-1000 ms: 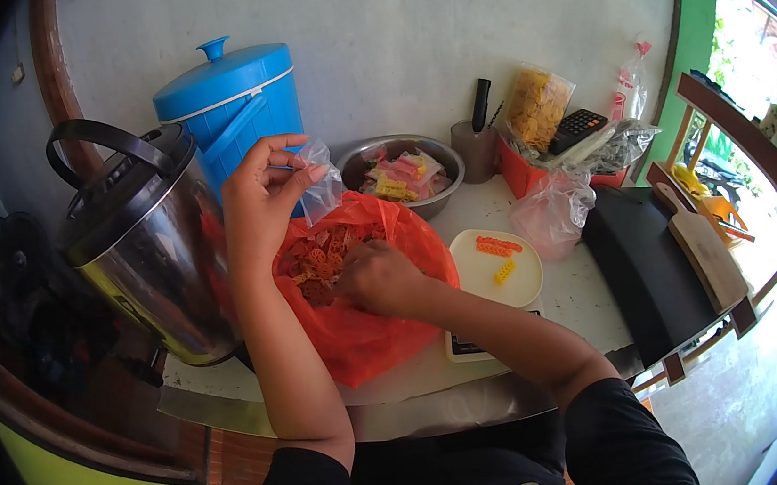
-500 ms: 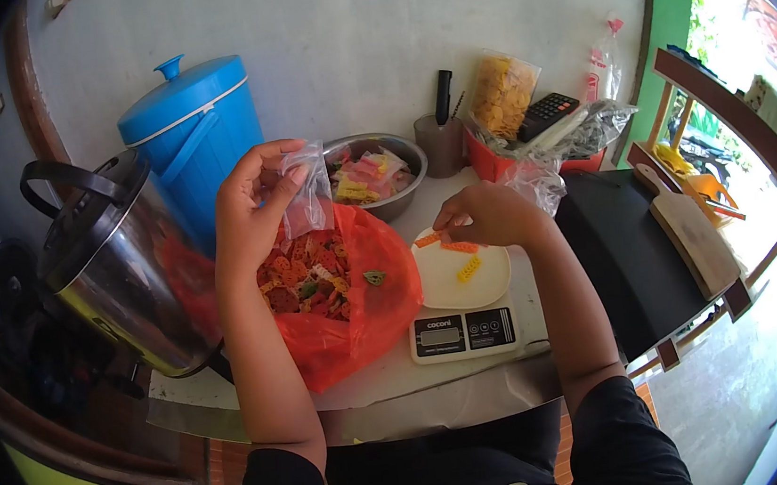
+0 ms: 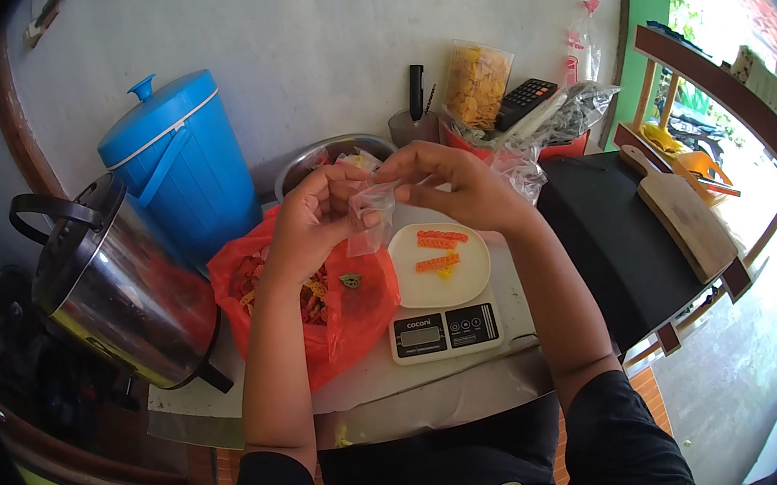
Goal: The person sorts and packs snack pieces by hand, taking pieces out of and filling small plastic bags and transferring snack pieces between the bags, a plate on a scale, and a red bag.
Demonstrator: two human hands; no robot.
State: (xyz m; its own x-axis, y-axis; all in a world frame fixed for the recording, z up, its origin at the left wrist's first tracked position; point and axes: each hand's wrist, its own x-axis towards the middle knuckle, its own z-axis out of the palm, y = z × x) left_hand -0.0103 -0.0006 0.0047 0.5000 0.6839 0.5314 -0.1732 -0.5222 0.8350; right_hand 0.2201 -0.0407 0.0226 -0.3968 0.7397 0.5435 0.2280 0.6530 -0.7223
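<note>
Apparently at bag-opening: left hand and right hand both pinch the small clear bag between them, above the red bag's far edge; parting its mouth calls for light, opposed fingertips.

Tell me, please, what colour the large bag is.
The large bag is red; see the head view.

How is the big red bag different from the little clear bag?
The red bag is brightly coloured; the clear bag is colourless. The red bag is bigger than the clear bag. The red bag sits on the table with colourful pieces inside; the clear bag is held up between the left hand and right hand. Both look like thin plastic.
</note>
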